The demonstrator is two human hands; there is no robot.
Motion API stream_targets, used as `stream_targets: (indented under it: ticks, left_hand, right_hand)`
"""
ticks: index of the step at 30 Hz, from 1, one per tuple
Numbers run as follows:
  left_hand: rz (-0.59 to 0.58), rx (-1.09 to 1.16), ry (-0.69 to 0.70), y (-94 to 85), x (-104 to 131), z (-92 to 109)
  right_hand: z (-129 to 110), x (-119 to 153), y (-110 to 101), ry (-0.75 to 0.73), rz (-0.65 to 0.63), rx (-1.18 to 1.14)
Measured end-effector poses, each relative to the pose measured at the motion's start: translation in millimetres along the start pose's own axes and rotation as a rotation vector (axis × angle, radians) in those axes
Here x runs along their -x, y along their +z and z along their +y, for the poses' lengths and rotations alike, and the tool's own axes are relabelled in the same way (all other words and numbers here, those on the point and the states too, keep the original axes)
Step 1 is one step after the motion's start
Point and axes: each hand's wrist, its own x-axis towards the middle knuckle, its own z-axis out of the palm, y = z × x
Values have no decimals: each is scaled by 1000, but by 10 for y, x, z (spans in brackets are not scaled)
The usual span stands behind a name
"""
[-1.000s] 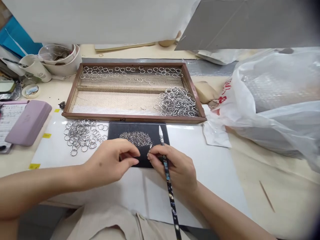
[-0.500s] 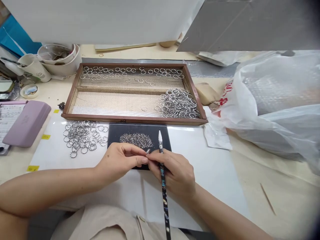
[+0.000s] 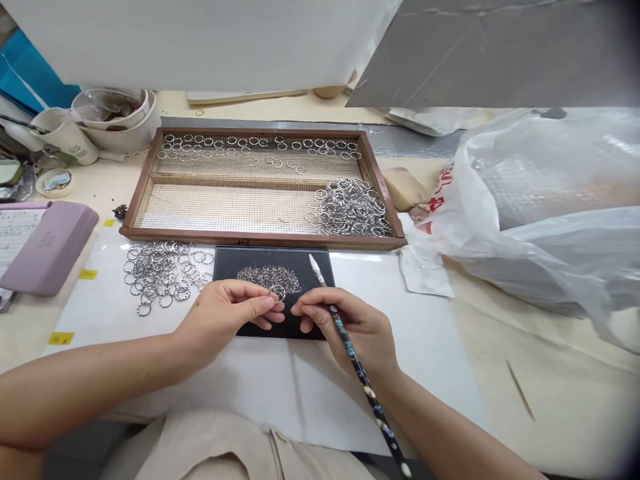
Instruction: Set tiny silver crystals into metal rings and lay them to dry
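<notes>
Between thumb and fingers, my left hand (image 3: 235,310) pinches a silver ring (image 3: 277,293) over the black tray (image 3: 320,327). To its right, apart from the ring, my right hand (image 3: 353,323) has a dark patterned pen (image 3: 356,363) with a white pointed tip lying between its fingers. The pen's tip points up and away over the tray. A heap of small glittering stones (image 3: 270,278) lies on the tray just beyond both hands. Left of the tray, many silver rings (image 3: 155,270) are piled on a white sheet (image 3: 260,387).
Behind the tray, a wooden-framed mesh box (image 3: 265,239) holds rows of rings and a ring heap (image 3: 350,207). A purple case (image 3: 55,250) and white cups (image 3: 73,137) stand left. On the right are a plastic bag (image 3: 520,247) and a thin stick (image 3: 521,390).
My hands have moved apart; the ring stays in my left hand and now shows clearly. The pen in my right hand has tilted, its tip shifting left.
</notes>
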Motion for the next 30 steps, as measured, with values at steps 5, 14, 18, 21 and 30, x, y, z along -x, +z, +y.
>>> stream_targets:
  ticks: [5, 14, 18, 21, 30]
  left_hand:
    - [15, -111, 48, -28, 13, -20]
    - [-113, -941, 747, -159, 108, -47]
    - [-148, -1132, 863, -224, 47, -91]
    - [-148, -1154, 858, -268, -13, -145]
    - [-138, -1261, 1018, -330, -33, -218]
  right_hand:
    - [-47, -5, 11, 179, 19, -131]
    - [-129, -62, -181, 206, 40, -210]
    - [-144, -108, -269, 284, 28, -322]
    - [-175, -147, -335, 341, 70, -390]
    - [-245, -111, -448, 500, 76, -374]
